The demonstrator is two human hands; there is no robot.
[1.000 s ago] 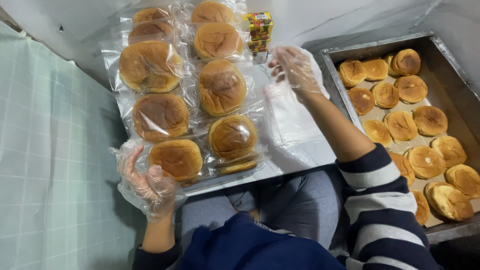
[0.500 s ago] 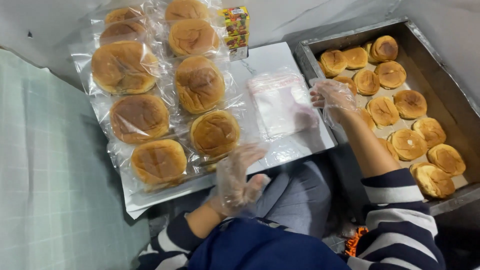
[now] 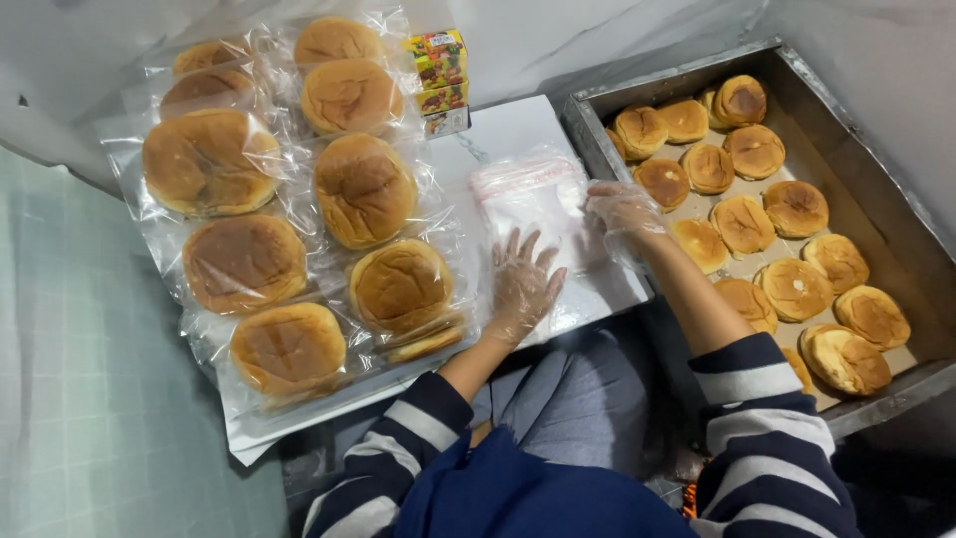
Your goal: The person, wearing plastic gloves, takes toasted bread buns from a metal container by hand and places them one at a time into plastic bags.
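Observation:
My left hand, in a thin clear glove, lies flat with fingers spread on the near end of a stack of empty clear plastic bags on a white board. My right hand, also gloved, touches the right edge of the same stack, next to the metal tray. Neither hand grips anything. Several round golden buns lie loose in the tray.
Several buns sealed in clear bags cover the left part of the board in two rows. A small colourful box stack stands at the far end. A pale green tiled surface lies to the left. My lap is below.
My left hand left the bagged buns at the board's near left edge and came right onto the empty bags. My right hand drew back from the far side to the stack's right edge.

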